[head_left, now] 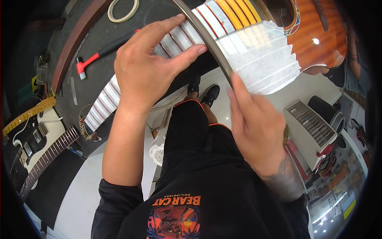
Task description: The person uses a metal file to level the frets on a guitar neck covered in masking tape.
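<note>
Across taped fretboard [187, 34], slim bar [209, 41]

Black shirt [217, 183], orange-trimmed black shorts [191, 125]

Head-worn fisheye, facing down, near left hand [145, 63] and right hand [259, 125]

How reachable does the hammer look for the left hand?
Probably yes: the hammer lies near the left hand with nothing over its head, though that hand would likely have to leave the long dark bar.
</note>
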Demonstrator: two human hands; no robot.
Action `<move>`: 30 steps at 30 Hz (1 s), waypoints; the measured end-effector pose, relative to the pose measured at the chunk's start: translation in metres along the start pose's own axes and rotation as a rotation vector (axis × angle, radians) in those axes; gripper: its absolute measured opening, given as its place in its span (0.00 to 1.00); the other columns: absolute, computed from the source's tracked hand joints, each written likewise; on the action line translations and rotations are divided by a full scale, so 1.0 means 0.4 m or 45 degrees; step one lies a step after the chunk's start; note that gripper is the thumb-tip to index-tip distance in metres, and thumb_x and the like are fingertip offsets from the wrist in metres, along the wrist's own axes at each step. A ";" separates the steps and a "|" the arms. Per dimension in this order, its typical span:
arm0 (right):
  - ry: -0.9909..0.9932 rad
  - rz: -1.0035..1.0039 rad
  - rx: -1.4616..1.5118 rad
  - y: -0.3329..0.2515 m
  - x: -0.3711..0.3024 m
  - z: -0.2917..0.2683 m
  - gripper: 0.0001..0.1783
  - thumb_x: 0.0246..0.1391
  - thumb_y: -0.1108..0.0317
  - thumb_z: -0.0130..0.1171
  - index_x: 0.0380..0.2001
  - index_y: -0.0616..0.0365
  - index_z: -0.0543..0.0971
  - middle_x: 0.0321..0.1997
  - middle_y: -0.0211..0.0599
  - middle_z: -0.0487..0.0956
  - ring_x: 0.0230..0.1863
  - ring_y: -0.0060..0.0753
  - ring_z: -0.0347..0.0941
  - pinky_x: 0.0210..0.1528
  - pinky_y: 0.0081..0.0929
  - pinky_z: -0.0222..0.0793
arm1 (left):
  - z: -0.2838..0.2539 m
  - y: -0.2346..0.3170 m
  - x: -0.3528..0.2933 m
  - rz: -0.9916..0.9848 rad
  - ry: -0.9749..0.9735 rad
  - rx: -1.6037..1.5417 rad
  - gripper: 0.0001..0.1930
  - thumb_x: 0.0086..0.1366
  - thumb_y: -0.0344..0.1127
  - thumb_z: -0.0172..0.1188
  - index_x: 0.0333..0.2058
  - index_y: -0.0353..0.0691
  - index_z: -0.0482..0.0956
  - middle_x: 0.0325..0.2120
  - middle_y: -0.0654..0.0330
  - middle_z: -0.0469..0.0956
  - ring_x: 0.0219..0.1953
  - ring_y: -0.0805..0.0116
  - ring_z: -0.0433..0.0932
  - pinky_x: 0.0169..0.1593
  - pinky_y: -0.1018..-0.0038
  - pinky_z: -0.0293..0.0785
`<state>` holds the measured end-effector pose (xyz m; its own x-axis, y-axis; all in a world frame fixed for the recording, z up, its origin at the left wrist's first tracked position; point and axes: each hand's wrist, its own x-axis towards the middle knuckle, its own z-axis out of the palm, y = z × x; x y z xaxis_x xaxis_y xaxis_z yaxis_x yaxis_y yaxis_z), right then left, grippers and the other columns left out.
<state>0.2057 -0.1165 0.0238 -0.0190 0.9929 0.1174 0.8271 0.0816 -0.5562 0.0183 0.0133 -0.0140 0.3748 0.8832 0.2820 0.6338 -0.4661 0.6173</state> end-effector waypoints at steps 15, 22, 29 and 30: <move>-0.175 0.495 0.905 0.074 -0.215 -0.083 0.19 0.62 0.83 0.59 0.56 0.65 0.82 0.18 0.30 0.77 0.15 0.16 0.71 0.19 0.16 0.65 | -0.015 0.005 -0.001 -0.061 -0.090 0.067 0.33 0.46 0.39 0.84 0.50 0.32 0.83 0.44 0.54 0.86 0.47 0.67 0.85 0.54 0.72 0.78; -0.227 0.466 0.827 0.074 -0.258 -0.093 0.21 0.59 0.85 0.59 0.55 0.65 0.82 0.18 0.33 0.78 0.16 0.20 0.73 0.20 0.19 0.67 | -0.012 0.004 0.000 -0.083 -0.107 0.091 0.33 0.46 0.38 0.84 0.51 0.32 0.82 0.43 0.54 0.86 0.46 0.67 0.85 0.54 0.72 0.78; -0.262 0.466 0.761 0.089 -0.292 -0.114 0.22 0.55 0.85 0.62 0.55 0.64 0.82 0.18 0.37 0.77 0.17 0.26 0.74 0.23 0.21 0.69 | -0.010 0.001 0.001 -0.051 -0.074 0.082 0.33 0.45 0.37 0.84 0.51 0.33 0.83 0.44 0.54 0.87 0.45 0.67 0.86 0.53 0.72 0.79; -0.268 0.469 0.762 0.091 -0.292 -0.115 0.22 0.55 0.85 0.62 0.55 0.64 0.82 0.18 0.37 0.77 0.17 0.26 0.74 0.23 0.21 0.69 | -0.010 0.000 0.001 -0.036 -0.063 0.087 0.33 0.45 0.37 0.84 0.51 0.33 0.83 0.44 0.54 0.87 0.45 0.67 0.86 0.53 0.72 0.79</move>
<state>0.2637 -0.2336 0.0278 0.0435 0.9558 -0.2908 0.3535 -0.2870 -0.8903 0.0156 0.0138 -0.0111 0.3883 0.8931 0.2273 0.6885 -0.4451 0.5726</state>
